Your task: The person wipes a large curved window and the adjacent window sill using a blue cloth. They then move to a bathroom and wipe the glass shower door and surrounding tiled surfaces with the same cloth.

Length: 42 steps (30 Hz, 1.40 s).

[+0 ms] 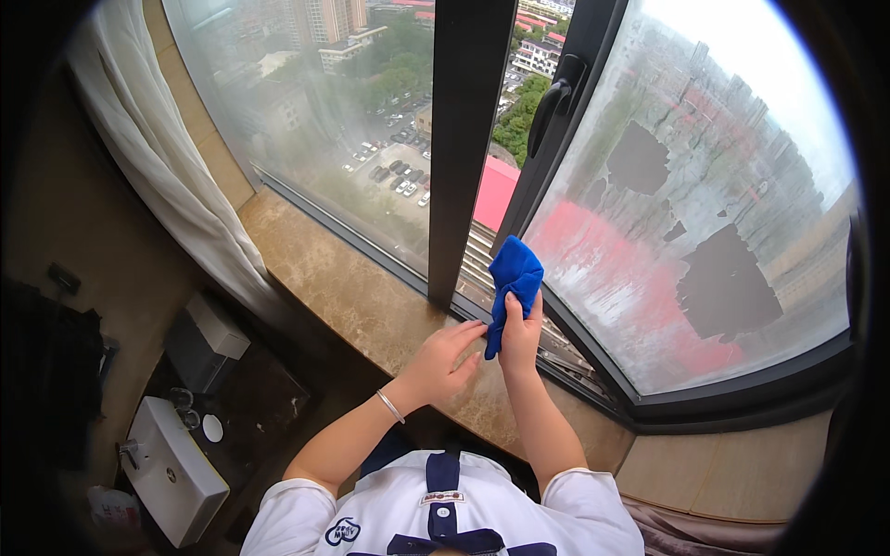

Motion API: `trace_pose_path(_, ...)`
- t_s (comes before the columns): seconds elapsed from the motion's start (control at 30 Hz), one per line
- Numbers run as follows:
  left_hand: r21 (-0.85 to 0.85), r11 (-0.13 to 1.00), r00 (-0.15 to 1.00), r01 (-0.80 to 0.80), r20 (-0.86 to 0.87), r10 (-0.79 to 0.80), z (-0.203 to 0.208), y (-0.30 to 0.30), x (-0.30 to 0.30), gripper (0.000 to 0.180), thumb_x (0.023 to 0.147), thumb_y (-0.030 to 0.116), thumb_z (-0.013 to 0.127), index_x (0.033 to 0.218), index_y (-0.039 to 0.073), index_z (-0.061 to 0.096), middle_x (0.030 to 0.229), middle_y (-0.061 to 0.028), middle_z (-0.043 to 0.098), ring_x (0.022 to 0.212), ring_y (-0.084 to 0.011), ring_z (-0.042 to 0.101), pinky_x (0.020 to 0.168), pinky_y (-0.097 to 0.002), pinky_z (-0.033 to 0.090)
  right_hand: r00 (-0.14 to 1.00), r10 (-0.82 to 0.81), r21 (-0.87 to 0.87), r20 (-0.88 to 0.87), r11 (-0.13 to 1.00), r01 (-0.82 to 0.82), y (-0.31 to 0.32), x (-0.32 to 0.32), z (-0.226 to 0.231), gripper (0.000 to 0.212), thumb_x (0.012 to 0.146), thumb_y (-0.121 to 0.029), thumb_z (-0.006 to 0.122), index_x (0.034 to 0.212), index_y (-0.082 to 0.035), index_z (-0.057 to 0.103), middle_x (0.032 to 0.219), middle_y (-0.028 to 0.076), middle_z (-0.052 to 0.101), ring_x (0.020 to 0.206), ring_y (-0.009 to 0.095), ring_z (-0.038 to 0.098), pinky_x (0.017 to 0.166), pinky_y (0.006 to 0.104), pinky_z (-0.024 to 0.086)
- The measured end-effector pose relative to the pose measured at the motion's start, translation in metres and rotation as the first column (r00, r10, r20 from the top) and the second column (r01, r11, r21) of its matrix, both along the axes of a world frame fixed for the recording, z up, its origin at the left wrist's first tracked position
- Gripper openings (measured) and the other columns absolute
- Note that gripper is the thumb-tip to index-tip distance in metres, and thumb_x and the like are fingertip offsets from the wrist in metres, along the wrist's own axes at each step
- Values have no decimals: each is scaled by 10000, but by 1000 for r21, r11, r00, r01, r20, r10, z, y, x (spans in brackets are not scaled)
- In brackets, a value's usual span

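Blue cloth pinched in the right hand near the window-side edge of the stone sill; close beside, the left hand, fingers loosely spread.

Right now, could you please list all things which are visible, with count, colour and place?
Cloth: 1, blue, centre
Open window sash: 1, black-framed, right
Window handle: 1, black, on sash
Window pane: 1, hazy, upper left
Window post: 1, black, centre
Sill: 1, brown, below pane
White curtain: 1, white, left
Mauve curtain: 1, mauve, lower right
Sink: 1, white, lower left
Faucet: 1, greyish, at sink
Drinking glasses: seemingly 2, clear, beside sink
Round thing: 1, white, near glasses
Cars: many, mixed, outside
Dark things: count unclear, black, far left
Shirt: 1, white and navy, bottom
Bracelet: 1, silver, left wrist
Left hand: 1, bare, beside cloth
Right hand: 1, bare, gripping cloth
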<state>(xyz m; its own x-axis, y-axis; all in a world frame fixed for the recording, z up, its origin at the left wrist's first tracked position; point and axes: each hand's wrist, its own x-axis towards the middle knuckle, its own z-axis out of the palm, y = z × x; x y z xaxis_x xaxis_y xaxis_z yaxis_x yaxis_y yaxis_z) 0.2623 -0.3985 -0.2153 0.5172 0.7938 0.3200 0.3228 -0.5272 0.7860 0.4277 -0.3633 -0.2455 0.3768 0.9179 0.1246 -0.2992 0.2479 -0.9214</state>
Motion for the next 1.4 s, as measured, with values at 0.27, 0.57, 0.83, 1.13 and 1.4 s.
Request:
trace_pose_path(0.27, 181, 921, 934, -345, 168, 317, 80, 22, -11, 370, 941, 128, 588, 1277, -28, 584, 1315, -216, 586, 1217, -369, 562, 1032, -418, 445, 844, -197, 480, 499, 874, -79, 81, -60, 108, 664, 949, -196, 593, 1537, -67, 314, 1556, 222, 334, 1398, 381, 367, 1136, 460, 295)
trace_pose_path(0.57, 322, 840, 898, -436, 213, 385, 108, 51, -22, 326, 935, 106, 597, 1231, -29, 612, 1291, -217, 597, 1188, -360, 590, 1017, -401, 465, 755, -410, 648, 512, 761, -26, 100, -61, 127, 585, 904, -111, 640, 1444, 0, 444, 1509, 279, 382, 1341, 433, 431, 1103, 479, 349)
trace_pose_path(0.83, 602, 669, 890, -436, 397, 223, 194, 87, 5, 440, 958, 117, 555, 1354, -55, 470, 1426, -241, 465, 1321, -374, 473, 1095, -438, 389, 828, -436, 819, 353, 571, -49, 120, -53, 321, 547, 911, -156, 661, 1408, 11, 507, 1485, 310, 413, 1312, 445, 489, 1066, 461, 408)
trace_pose_path(1.13, 442, 761, 831, -474, 510, 221, 127, 98, 15, 574, 1023, 246, 483, 1486, -20, 273, 1528, -201, 310, 1395, -327, 375, 1150, -456, 312, 823, -386, 743, 417, 666, -65, 114, -53, 233, 622, 844, -139, 713, 1411, -14, 489, 1392, 293, 469, 1231, 450, 505, 1040, 487, 397)
trace_pose_path(1.4, 430, 748, 855, -505, 368, 366, 88, 85, 17, 590, 991, 238, 533, 1474, -14, 307, 1525, -213, 339, 1369, -319, 385, 1113, -424, 327, 784, -292, 610, 547, 781, -135, 106, -48, 66, 722, 807, -134, 742, 1440, -57, 404, 1318, 261, 473, 1145, 439, 510, 984, 501, 414)
